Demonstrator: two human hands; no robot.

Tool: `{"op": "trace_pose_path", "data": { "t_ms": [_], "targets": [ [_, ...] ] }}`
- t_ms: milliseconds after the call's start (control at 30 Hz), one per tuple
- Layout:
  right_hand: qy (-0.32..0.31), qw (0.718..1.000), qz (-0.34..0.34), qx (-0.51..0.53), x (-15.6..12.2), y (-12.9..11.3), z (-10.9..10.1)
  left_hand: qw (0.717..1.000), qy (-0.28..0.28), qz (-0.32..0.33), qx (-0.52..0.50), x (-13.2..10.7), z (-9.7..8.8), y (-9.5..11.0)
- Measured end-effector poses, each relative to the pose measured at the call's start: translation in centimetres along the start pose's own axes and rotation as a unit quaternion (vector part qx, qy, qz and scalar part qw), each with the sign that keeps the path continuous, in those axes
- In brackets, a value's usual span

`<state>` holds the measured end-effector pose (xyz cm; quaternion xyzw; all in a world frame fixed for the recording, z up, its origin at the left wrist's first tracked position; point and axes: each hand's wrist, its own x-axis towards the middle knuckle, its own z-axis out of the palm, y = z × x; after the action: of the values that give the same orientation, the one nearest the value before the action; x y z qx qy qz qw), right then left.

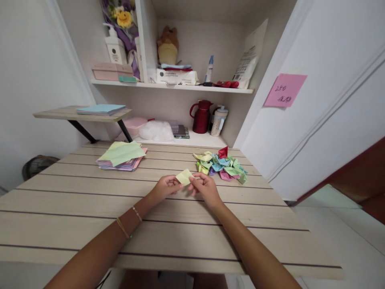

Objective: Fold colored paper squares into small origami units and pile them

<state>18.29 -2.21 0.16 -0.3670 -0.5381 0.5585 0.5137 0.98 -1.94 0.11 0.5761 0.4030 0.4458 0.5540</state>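
Observation:
A small folded piece of pale yellow paper (184, 176) is held just above the wooden table (75, 200), near its middle. My left hand (165, 187) pinches its left edge and my right hand (205, 187) pinches its right edge; both hands are closed on it. To the right, close behind my right hand, lies a heap of several folded paper shapes (222, 165) in yellow, green, blue, pink and red. A stack of flat coloured paper sheets (122, 156), green on top, sits at the table's far left.
Behind the table a shelf unit holds a red thermos jug (201, 116), a cup (219, 120), bottles, boxes and a plush toy (168, 45). A small side shelf (81, 114) at left carries blue sheets. A pink note (284, 90) sticks on the white door at right.

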Motion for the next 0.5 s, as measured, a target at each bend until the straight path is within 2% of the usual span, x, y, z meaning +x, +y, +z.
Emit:
{"op": "trace_pose_path", "data": {
  "t_ms": [100,233,367,500],
  "targets": [
    [-0.014,0.999,-0.004,0.032,-0.06,-0.24,0.13,1.000,-0.022,-0.001,0.005,-0.04,-0.02,0.05],
    [-0.018,0.999,-0.024,0.040,0.07,-0.11,0.09,0.999,0.012,0.011,-0.037,-0.11,-0.04,0.57],
    [-0.010,0.999,-0.039,0.009,0.17,0.19,-0.09,0.998,0.044,0.006,-0.046,-0.07,-0.12,0.76],
    [-0.001,0.998,-0.037,-0.042,0.14,0.26,-0.13,0.998,0.051,0.009,-0.020,-0.01,-0.08,0.74]
  ]
}}
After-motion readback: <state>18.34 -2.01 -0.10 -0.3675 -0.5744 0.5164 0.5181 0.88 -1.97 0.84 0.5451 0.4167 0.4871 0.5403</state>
